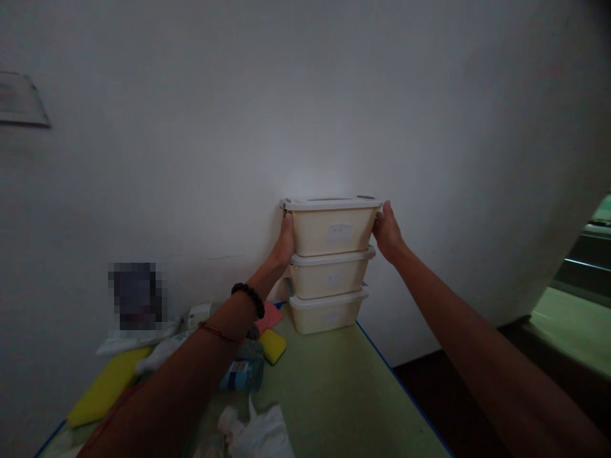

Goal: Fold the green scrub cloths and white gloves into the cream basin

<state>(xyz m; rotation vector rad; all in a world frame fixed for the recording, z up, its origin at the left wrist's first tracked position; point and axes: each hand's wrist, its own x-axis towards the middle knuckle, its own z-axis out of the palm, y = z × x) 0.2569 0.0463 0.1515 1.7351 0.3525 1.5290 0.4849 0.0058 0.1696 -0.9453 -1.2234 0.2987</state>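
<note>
Three cream storage boxes with pale lids stand in a stack against the wall. My left hand (285, 240) presses on the left side of the top storage box (312, 232), just under its lid. On the opposite side my right hand (387, 233) grips the same box near the lid's edge. A small white label shows on its front. Below it sit the middle storage box (310, 280) and the bottom storage box (310, 319), the lowest one on the table. The fingers of both hands are partly hidden behind the top box.
The green table (334, 388) has a blue edge. Left of the stack lie a yellow sponge (273, 346), a pink cloth (268, 318), a blue bottle (245, 375), a white bag (265, 432) and a yellow pad (107, 386). A wall (305, 114) rises directly behind.
</note>
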